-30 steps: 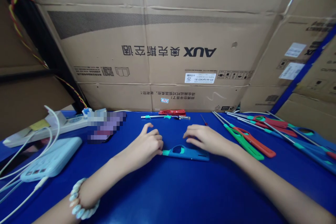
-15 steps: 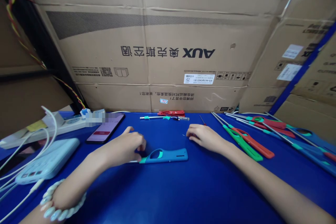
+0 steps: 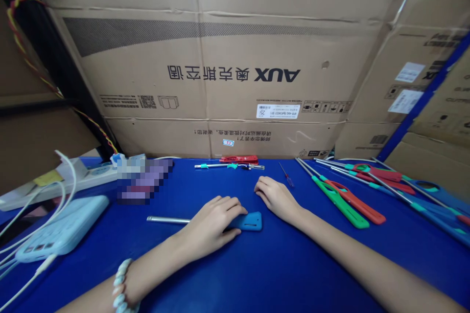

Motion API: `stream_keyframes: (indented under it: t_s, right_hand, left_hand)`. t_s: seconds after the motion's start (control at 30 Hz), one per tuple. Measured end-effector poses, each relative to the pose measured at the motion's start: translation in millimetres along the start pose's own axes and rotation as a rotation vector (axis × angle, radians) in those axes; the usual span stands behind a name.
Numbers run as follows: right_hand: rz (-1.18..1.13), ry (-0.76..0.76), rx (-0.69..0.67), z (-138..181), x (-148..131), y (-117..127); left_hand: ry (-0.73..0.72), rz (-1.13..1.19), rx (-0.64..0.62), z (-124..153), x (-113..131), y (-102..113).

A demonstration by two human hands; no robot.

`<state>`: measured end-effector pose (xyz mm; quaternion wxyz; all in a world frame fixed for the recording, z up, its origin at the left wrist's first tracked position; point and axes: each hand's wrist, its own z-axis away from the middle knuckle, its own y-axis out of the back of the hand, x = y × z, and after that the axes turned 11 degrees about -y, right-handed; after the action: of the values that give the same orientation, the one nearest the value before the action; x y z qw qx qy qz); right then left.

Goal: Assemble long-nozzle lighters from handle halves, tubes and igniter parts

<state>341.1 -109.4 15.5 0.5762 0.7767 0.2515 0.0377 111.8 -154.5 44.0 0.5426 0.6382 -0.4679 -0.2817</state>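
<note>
A blue long-nosed gas lighter (image 3: pixel 253 221) lies on its side on the blue table, its metal tube (image 3: pixel 167 219) pointing left. My left hand (image 3: pixel 220 220) is laid over the lighter's middle, fingers on the far side and thumb on the near side, covering the trigger area. My right hand (image 3: pixel 273 196) rests on the table just beyond the lighter's handle end. Its fingers are curled together, and whatever lies under the fingertips is hidden. Near it lies a small screwdriver (image 3: pixel 287 176). Farther back are lighter inner parts (image 3: pixel 231 166) and a red lighter casing (image 3: pixel 239 159).
On the right lie several long lighters, among them a green lighter (image 3: pixel 343 203) and an orange-red lighter (image 3: pixel 358 203). At left are a light-blue power bank (image 3: pixel 66 227) with white cables, a power strip (image 3: pixel 84 181) and a blurred-out phone (image 3: pixel 147 183). A cardboard wall (image 3: pixel 235 102) closes the back.
My left hand has moved right from the lighter's tube onto its handle, baring the tube. My right hand has shifted slightly left and nearer, and the screwdriver now shows fully.
</note>
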Motion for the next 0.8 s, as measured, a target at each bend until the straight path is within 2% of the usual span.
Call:
stream_keyframes:
  t_s: [0.17, 0.37, 0.8]
  right_hand:
    - [-0.074, 0.007, 0.013, -2, 7, -2]
    - [-0.135, 0.006, 0.021, -3, 8, -3]
    - [-0.378, 0.093, -0.036, 9, -27, 1]
  left_hand:
    - [-0.002, 0.0, -0.032, -1, 1, 9]
    - [0.024, 0.023, -0.029, 1, 0, 5]
    - [0.073, -0.057, 0.049, 5, -19, 1]
